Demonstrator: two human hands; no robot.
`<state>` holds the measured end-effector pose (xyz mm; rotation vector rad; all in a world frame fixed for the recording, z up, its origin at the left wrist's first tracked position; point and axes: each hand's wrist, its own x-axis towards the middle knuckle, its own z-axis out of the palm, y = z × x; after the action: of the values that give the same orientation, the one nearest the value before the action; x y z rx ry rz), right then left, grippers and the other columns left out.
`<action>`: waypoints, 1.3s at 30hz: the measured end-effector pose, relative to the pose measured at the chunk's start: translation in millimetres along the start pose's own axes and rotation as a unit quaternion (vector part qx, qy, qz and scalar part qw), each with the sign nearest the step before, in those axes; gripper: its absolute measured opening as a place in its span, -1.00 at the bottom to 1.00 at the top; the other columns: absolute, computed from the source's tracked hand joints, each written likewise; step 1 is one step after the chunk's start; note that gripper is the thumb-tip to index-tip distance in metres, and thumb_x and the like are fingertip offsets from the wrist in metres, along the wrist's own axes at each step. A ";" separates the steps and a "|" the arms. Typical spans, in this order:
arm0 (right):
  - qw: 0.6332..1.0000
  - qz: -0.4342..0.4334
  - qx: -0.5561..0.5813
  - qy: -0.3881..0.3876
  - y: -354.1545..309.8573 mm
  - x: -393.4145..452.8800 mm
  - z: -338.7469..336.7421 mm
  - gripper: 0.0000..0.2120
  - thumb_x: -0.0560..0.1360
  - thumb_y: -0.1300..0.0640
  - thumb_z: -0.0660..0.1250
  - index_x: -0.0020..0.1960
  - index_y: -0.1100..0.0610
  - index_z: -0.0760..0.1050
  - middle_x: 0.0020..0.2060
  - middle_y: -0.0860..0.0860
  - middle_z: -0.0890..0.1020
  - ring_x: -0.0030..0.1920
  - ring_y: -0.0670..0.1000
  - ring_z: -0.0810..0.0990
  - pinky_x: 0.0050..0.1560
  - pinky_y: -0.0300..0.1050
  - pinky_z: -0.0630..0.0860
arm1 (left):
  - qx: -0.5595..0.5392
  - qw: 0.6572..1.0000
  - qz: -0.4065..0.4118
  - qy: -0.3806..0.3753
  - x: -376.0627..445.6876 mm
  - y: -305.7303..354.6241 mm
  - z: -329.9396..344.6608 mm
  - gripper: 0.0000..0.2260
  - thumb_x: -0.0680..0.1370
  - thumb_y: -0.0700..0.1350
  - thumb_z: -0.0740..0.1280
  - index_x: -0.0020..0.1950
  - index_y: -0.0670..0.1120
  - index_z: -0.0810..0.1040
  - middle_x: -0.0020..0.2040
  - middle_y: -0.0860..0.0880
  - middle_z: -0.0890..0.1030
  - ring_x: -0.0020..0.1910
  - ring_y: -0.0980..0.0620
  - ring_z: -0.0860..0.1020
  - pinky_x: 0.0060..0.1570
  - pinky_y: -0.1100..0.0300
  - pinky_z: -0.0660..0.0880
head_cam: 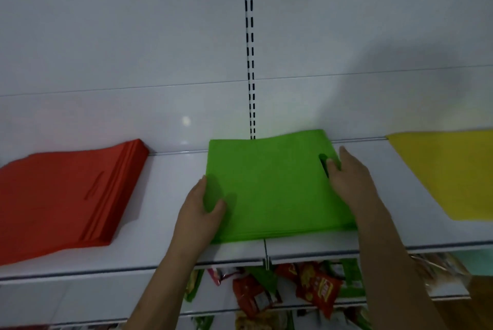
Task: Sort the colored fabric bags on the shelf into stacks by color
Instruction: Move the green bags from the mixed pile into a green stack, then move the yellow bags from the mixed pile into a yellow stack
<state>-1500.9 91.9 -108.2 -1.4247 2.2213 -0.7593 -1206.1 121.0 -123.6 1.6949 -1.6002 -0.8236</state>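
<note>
I start at my left hand [198,213]: the thumb lies curled on top of the green stack [272,188] near its left edge, while the other fingers run along and under that edge, so the hand pinches the side of the stack. The wrist sits at the stack's front left corner and the bare forearm runs down and to the left, out of the bottom of the view.

My right hand [350,175] rests on the stack's right side. Its fingers are mostly straight and spread; one fingertip lies beside the dark handle slot cut in the top bag, another reaches toward the back right corner. They press flat on the fabric and do not curl round it. The right forearm slants down to the right, crossing the stack's front right corner and the shelf lip.

The green stack lies flat in the middle of the white shelf [170,169], its back edge against the rear panel, below the slotted upright [250,63]. The red stack [66,193] lies well apart to the left, its layers fanned at the right edge. The yellow stack [450,172] lies to the right, cut off by the frame. Below the shelf lip, snack packets [317,289] lie on a lower shelf.
</note>
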 end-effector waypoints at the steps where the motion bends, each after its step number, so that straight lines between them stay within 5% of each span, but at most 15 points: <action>1: 0.999 -0.006 -0.027 0.039 -6.4 -2.4 -0.5 -0.44 0.67 -0.01 0.09 0.59 0.19 0.08 0.55 0.18 0.20 0.50 0.21 0.23 0.45 0.07 0.20 | -0.001 1.000 0.008 0.016 -1.4 -0.7 -4.7 -0.40 0.59 -0.08 0.35 0.59 -0.07 0.20 0.53 -0.02 0.31 0.48 0.03 0.30 0.45 0.20 0.19; 4: 0.992 -0.057 -0.007 0.112 -42.5 -13.9 8.1 -0.43 0.66 -0.01 0.13 0.58 0.19 0.12 0.55 0.18 0.19 0.51 0.21 0.21 0.47 0.09 0.17 | 0.010 0.996 0.050 0.072 -11.2 -7.5 -24.2 -0.42 0.61 -0.04 0.33 0.59 -0.01 0.20 0.54 0.07 0.28 0.50 0.10 0.27 0.51 0.12 0.19; 7: 0.986 -0.122 0.089 0.071 -101.4 -42.3 36.8 -0.43 0.66 -0.05 0.13 0.59 0.11 0.12 0.56 0.08 0.19 0.54 0.10 0.18 0.54 0.01 0.11 | 0.015 0.991 0.084 0.105 -27.4 -24.1 -52.5 -0.47 0.62 0.03 0.28 0.57 0.02 0.24 0.52 0.14 0.29 0.47 0.15 0.31 0.46 0.06 0.30; 12: 0.956 -0.253 0.149 -0.001 -217.2 -108.2 110.2 -0.44 0.65 -0.04 0.18 0.57 0.16 0.19 0.54 0.09 0.26 0.54 0.03 0.19 0.48 -0.21 0.04 | 0.008 0.976 0.114 0.188 -51.4 -65.5 -134.1 -0.52 0.66 0.13 0.16 0.57 0.03 0.26 0.52 0.14 0.32 0.49 0.26 0.24 0.47 0.27 0.21; 26: 0.910 -0.366 0.184 -0.067 -496.0 -275.9 287.2 -0.44 0.65 -0.10 0.14 0.57 0.11 0.18 0.55 0.05 0.24 0.54 0.02 0.17 0.51 -0.12 0.07 | 0.023 0.959 0.077 0.272 -95.3 -237.4 -406.0 -0.45 0.61 0.25 0.11 0.58 0.13 0.19 0.53 0.23 0.26 0.48 0.30 0.20 0.40 0.02 0.38; 31: 0.899 -0.387 0.185 -0.083 -565.2 -310.7 346.2 -0.43 0.65 -0.11 0.13 0.58 0.11 0.16 0.55 0.04 0.24 0.54 0.02 0.18 0.51 -0.09 0.09 | 0.032 0.956 0.060 0.286 -86.6 -295.5 -471.0 -0.48 0.64 0.18 0.14 0.58 0.11 0.18 0.52 0.22 0.26 0.46 0.35 0.18 0.37 0.42 0.16; 36: 0.900 -0.372 0.201 -0.105 -627.9 -328.6 418.7 -0.41 0.65 -0.15 0.10 0.59 0.07 0.10 0.57 0.01 0.18 0.56 0.00 0.11 0.55 -0.01 0.08 | 0.046 0.955 0.055 0.289 -60.9 -357.9 -537.3 -0.48 0.64 0.21 0.13 0.58 0.14 0.17 0.52 0.28 0.21 0.48 0.36 0.14 0.40 0.36 0.14; 39: 0.901 -0.362 0.211 -0.116 -670.9 -338.3 466.3 -0.39 0.65 -0.16 0.09 0.60 0.07 0.07 0.58 0.01 0.15 0.56 0.00 0.10 0.54 0.00 0.10 | 0.057 0.956 0.055 0.283 -37.6 -396.6 -585.8 -0.47 0.63 0.22 0.12 0.58 0.13 0.17 0.52 0.29 0.20 0.46 0.40 0.13 0.32 0.55 0.09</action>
<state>-619.9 68.6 -35.0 -1.9725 1.2079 -1.1361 -502.2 196.9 -101.3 1.7007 -1.3376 -0.1596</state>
